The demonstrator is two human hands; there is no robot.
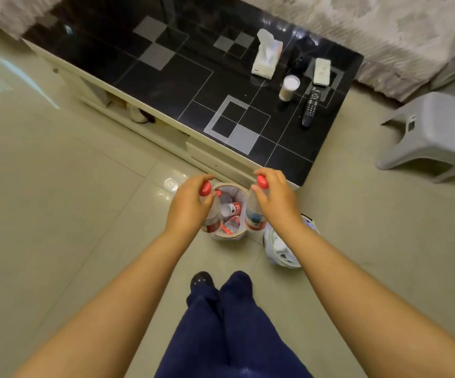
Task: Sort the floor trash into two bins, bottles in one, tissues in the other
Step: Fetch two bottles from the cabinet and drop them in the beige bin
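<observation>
2 hands, 2 bottles: left hand pinches the red cap of left bottle, right hand likewise w/ right bottle, both hanging upright over the bottle bin. Approx 2 more bottles lie inside; 2nd bin, w/ tissues, sits just right on the floor.

Both arms outstretched — left hand and right hand pinched closed.

Person's forearms bare to the frame edge, no sleeves visible; left hand and right hand bare. Dark navy trousers, loose, soft fabric. One dark shoe with small pale dots on toe.
</observation>
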